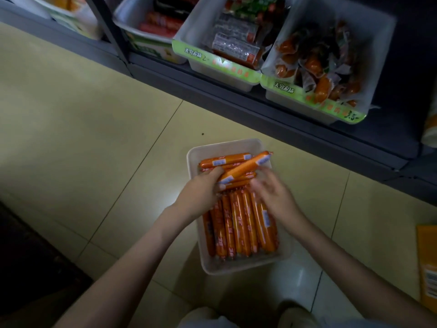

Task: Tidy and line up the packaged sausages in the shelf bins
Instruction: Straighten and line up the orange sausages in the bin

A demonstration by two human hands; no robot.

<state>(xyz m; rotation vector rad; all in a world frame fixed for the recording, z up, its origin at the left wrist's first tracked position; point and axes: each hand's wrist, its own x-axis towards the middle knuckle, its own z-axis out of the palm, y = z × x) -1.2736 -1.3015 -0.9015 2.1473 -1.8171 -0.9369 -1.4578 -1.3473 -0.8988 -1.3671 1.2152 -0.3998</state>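
Note:
A white bin [236, 144] sits on the tiled floor in front of me, filled with orange packaged sausages. Several sausages [238, 228] lie side by side lengthwise in its near half. In the far half others lie crosswise, and one sausage [246, 165] slants over them. My left hand [201, 195] grips the near end of that slanted sausage. Blurred, my right hand [274, 192] hovers over the middle of the bin with loosely bent fingers and holds nothing I can see.
A dark shelf [260, 107] runs along the top with white bins: one with red sausages [160, 22], one with flat packs [234, 43], one with loose orange sausage packs [324, 69]. An orange packet [428, 263] lies at the right edge. My knees are at the bottom.

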